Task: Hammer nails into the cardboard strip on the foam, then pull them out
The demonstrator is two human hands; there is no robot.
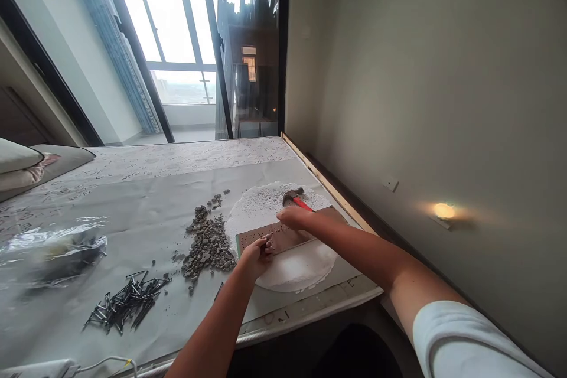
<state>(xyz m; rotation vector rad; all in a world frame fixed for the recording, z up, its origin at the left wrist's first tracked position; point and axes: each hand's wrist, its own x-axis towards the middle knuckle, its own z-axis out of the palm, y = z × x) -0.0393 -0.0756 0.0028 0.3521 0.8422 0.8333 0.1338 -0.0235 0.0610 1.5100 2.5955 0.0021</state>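
On white foam sheet (292, 271): brown board (283, 237), flat. Left hand (257, 255) pinched around something small at board's near edge, likely a nail. Right hand (293, 217) curled on board, apparently empty; hammer (296, 198) just behind. Risks: nail tipping under loose pinch, fingertips struck, board sliding on foam toward gravel pile (208, 243).

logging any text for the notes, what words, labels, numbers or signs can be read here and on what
None can be read.
Table cover: faint printed marks, repeated in rows, too blurred to read.
Brown board under both hands: only small nails or dots, no lettering.
Hammer, pile of nails, rubble, plastic bag: no label shows.
Wall plate: blank.
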